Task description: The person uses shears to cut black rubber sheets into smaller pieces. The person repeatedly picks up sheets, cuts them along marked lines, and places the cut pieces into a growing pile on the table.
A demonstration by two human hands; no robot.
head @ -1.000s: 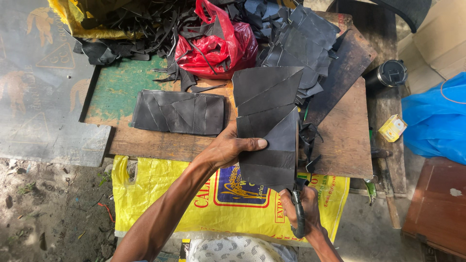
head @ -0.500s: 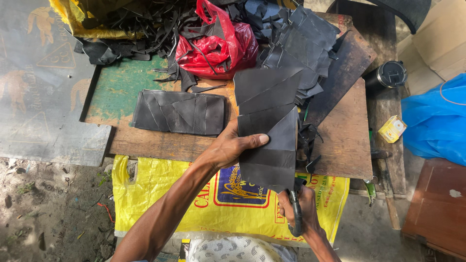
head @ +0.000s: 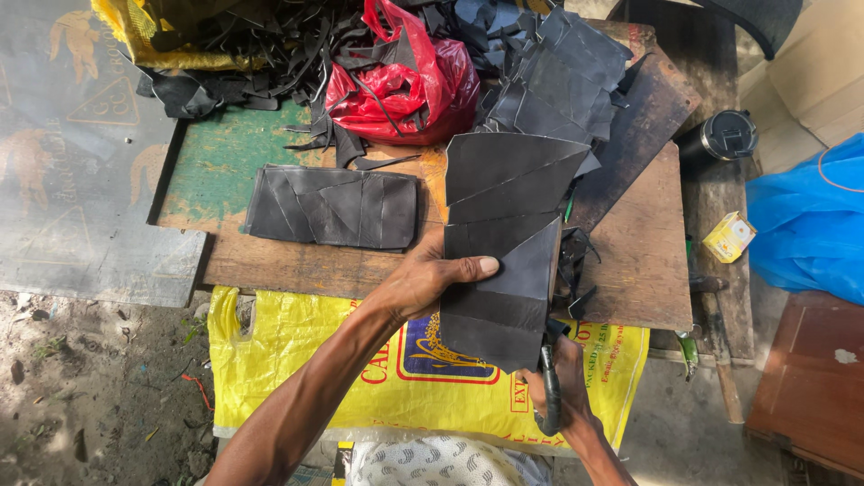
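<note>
1. Little has moved since the earlier frames: the left hand (head: 423,283) keeps its grip on the dark rubber sheet (head: 504,243), and the sheet sits at nearly the same tilt as before.
2. That left hand is closed on the sheet's left edge, thumb lying flat across the face, the other fingers hidden behind it.
3. The right hand (head: 562,391) is mostly hidden below the sheet's lower corner; it is wrapped around a black looped handle, probably shears (head: 549,396), though the blades are out of sight.
4. The sheet is held up over the near edge of the wooden bench (head: 630,270), above a yellow printed sack (head: 297,360) that hangs off the bench's front.
5. It looks like patched inner-tube rubber: light, floppy, matt and not slippery, with creases or seams crossing it. It should bend freely but not tear easily. An edge pinch near a seam, as now, looks the best hold; the free upper part would sag without support.
6. A second flat rubber piece (head: 333,207) lies on the bench towards its left end, well apart from the held sheet.
7. At the far edge sit a red plastic bag (head: 423,81) and a heap of black rubber scraps (head: 558,81).
</note>
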